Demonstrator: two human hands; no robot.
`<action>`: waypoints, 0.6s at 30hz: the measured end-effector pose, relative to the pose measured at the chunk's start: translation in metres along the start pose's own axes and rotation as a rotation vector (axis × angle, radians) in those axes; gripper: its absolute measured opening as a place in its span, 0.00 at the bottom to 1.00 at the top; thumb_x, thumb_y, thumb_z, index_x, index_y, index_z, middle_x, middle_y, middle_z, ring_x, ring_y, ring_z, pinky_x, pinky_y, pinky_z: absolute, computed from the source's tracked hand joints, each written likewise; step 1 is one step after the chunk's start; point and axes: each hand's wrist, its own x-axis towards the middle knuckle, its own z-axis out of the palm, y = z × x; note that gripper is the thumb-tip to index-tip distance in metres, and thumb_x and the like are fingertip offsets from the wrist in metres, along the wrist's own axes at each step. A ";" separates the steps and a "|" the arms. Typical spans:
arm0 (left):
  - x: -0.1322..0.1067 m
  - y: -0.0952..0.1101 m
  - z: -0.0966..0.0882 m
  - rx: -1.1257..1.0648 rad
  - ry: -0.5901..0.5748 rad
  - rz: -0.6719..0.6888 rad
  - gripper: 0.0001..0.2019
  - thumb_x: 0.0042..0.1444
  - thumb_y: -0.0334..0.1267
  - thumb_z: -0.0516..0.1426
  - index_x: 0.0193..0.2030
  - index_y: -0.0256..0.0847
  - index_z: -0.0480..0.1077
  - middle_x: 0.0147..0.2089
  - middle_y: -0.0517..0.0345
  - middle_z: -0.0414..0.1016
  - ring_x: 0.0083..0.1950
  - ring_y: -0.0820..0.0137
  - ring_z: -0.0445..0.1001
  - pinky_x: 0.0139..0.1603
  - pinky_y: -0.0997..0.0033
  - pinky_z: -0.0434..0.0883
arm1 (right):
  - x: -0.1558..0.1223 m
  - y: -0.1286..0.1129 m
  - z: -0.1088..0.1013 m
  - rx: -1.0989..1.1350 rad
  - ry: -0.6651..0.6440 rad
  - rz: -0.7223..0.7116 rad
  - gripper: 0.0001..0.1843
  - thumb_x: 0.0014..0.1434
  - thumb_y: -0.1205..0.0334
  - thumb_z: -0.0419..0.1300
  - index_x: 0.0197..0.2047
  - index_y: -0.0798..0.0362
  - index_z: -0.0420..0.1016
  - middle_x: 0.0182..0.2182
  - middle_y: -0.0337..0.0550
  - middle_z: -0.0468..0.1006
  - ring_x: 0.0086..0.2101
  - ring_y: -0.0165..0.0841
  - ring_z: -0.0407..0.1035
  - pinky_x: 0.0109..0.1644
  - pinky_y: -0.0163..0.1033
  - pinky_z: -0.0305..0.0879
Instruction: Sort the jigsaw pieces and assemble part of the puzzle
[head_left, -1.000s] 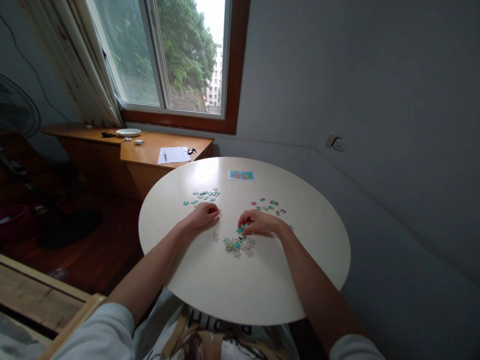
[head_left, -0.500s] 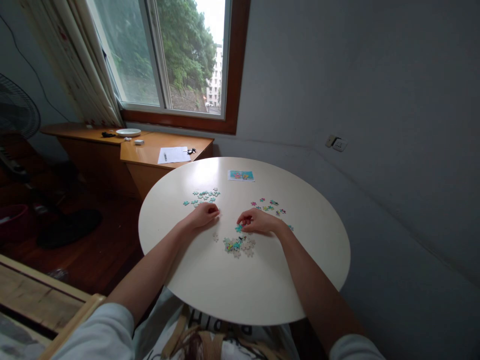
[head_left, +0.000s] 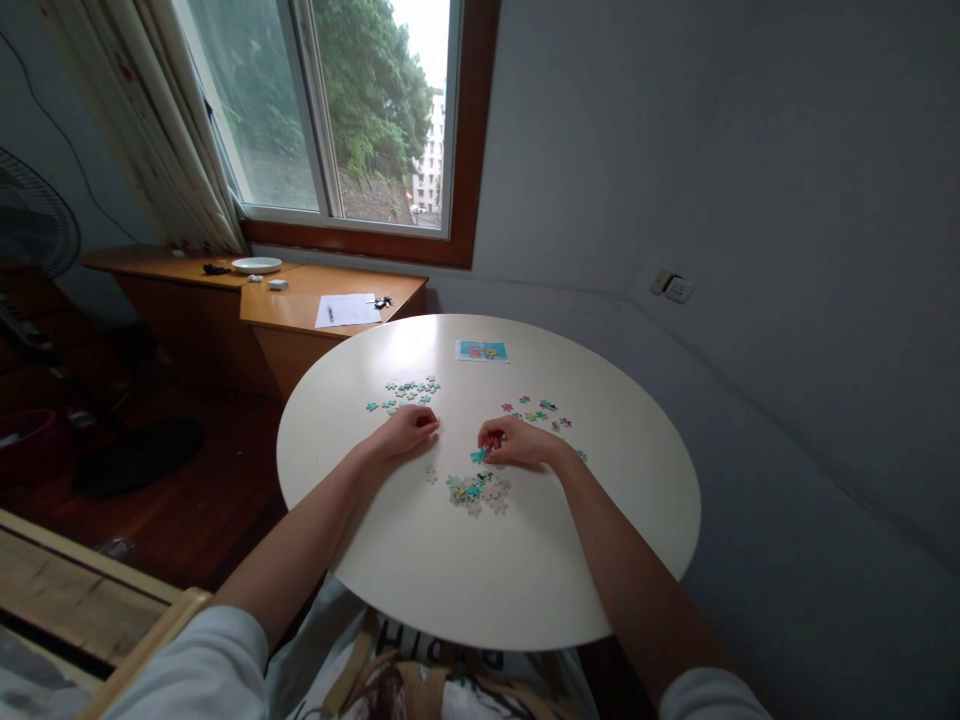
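One teal puzzle piece [head_left: 478,456] sat pinched in the right hand [head_left: 517,441] just beyond a mixed pile [head_left: 470,490] on the table [head_left: 517,580], the left hand [head_left: 405,428] curled, its hold unclear, as apparent sorting called next for choosing a group.

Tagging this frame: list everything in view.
table: 1, white, centre
jigsaw pieces: many, turquoise/pink/grey, on table
picture card: 1, turquoise, far on table
window: 1, brown-framed, upper left
curtain: 1, cream, beside window
desk: 1, orange-brown, below window
plate: 1, white, desk
paper: 1, white, desk
fan: 1, dark, far left
tub: 1, red, left floor
wall fittings: 2, beige/white, right
left hand: 1, bare, over table
right hand: 1, bare, at jigsaw piece
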 end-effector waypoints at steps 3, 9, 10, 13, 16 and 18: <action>0.000 0.000 0.000 -0.003 -0.004 0.000 0.14 0.51 0.45 0.52 0.28 0.37 0.71 0.25 0.58 0.69 0.28 0.70 0.64 0.32 0.71 0.60 | 0.001 0.001 0.000 0.025 -0.014 -0.005 0.10 0.41 0.66 0.64 0.30 0.55 0.72 0.21 0.32 0.66 0.25 0.25 0.59 0.28 0.31 0.55; 0.000 0.000 0.000 -0.006 0.002 -0.001 0.14 0.51 0.45 0.52 0.27 0.37 0.71 0.25 0.59 0.69 0.28 0.71 0.64 0.31 0.72 0.60 | 0.000 0.002 0.000 0.077 -0.020 0.001 0.09 0.41 0.63 0.64 0.29 0.55 0.70 0.21 0.33 0.67 0.24 0.25 0.60 0.28 0.32 0.56; 0.000 0.000 0.000 -0.005 0.001 -0.001 0.14 0.51 0.45 0.52 0.27 0.37 0.71 0.24 0.59 0.69 0.28 0.71 0.64 0.31 0.72 0.60 | 0.000 0.003 -0.001 0.082 -0.018 0.000 0.09 0.41 0.63 0.64 0.29 0.55 0.71 0.21 0.33 0.67 0.24 0.25 0.61 0.28 0.32 0.56; 0.000 0.000 0.000 0.001 -0.002 0.001 0.14 0.51 0.45 0.52 0.27 0.37 0.71 0.24 0.59 0.68 0.28 0.71 0.63 0.31 0.72 0.60 | 0.001 0.003 -0.001 0.111 -0.012 0.006 0.09 0.42 0.62 0.65 0.28 0.55 0.71 0.21 0.34 0.69 0.24 0.25 0.62 0.28 0.32 0.57; 0.000 0.000 0.000 0.006 0.000 0.006 0.13 0.52 0.44 0.52 0.27 0.37 0.71 0.24 0.59 0.69 0.28 0.71 0.64 0.31 0.72 0.60 | 0.001 0.003 -0.001 0.166 -0.008 0.021 0.10 0.42 0.61 0.65 0.28 0.56 0.70 0.20 0.34 0.68 0.23 0.25 0.61 0.27 0.31 0.56; 0.000 0.000 0.000 0.010 0.000 0.008 0.13 0.52 0.44 0.52 0.27 0.37 0.71 0.25 0.59 0.69 0.28 0.71 0.64 0.31 0.72 0.60 | 0.000 0.002 -0.001 0.199 -0.002 0.024 0.11 0.41 0.60 0.66 0.27 0.56 0.70 0.19 0.33 0.68 0.23 0.25 0.61 0.27 0.31 0.56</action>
